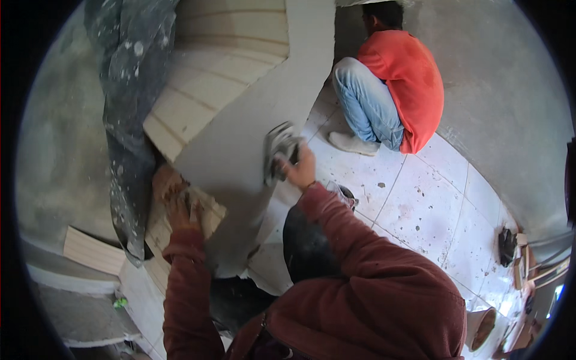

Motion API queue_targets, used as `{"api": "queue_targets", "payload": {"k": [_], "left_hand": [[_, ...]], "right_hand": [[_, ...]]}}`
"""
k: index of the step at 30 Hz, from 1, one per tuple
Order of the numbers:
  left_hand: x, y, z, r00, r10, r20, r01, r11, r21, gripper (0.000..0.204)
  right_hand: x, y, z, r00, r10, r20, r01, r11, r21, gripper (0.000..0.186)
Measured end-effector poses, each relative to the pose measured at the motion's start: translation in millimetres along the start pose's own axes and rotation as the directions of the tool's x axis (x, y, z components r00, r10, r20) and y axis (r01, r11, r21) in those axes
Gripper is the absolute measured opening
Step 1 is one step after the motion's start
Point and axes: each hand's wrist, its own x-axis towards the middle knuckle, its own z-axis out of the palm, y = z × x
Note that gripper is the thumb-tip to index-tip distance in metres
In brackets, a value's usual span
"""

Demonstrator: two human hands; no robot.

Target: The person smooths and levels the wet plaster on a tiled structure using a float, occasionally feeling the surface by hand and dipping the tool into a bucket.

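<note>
A large grey tile (264, 96) with an angular cut outline leans over a stack of cream ribbed tiles (210, 72). My right hand (300, 168) grips a small angle grinder (279, 150) whose disc sits on the tile's right edge. Lower left, my left hand (180, 207) presses flat on the tile's lower end and the cream tiles beneath it. Both sleeves are dark red.
A person in an orange shirt and jeans (390, 90) crouches on the white tiled floor (420, 204) at the back, facing away. A dark speckled plastic sheet (129, 90) hangs at left. A black bucket (306, 246) stands by my knee. Loose tools (516, 252) lie at far right.
</note>
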Motion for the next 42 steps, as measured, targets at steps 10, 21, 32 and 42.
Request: {"api": "queue_targets", "payload": {"k": [10, 21, 32, 42], "left_hand": [[-5, 12, -1, 0.961, -0.24, 0.136, 0.238, 0.971, 0.032, 0.062], [0, 21, -9, 0.934, -0.292, 0.204, 0.286, 0.956, 0.059, 0.062], [-8, 3, -5, 0.976, -0.219, 0.019, 0.219, 0.974, -0.049, 0.054], [1, 166, -84, 0.944, 0.318, -0.086, -0.328, 0.894, -0.304, 0.063]], "right_hand": [[52, -69, 0, 0.995, 0.038, -0.087, -0.022, 0.984, 0.177, 0.027], [40, -49, -5, 0.997, -0.062, 0.056, 0.061, 0.998, 0.009, 0.042], [-113, -81, -52, 0.783, 0.227, 0.579, -0.311, 0.949, 0.048, 0.044], [-148, 18, -94, 0.447, 0.788, 0.423, -0.737, 0.056, 0.674, 0.026]]}}
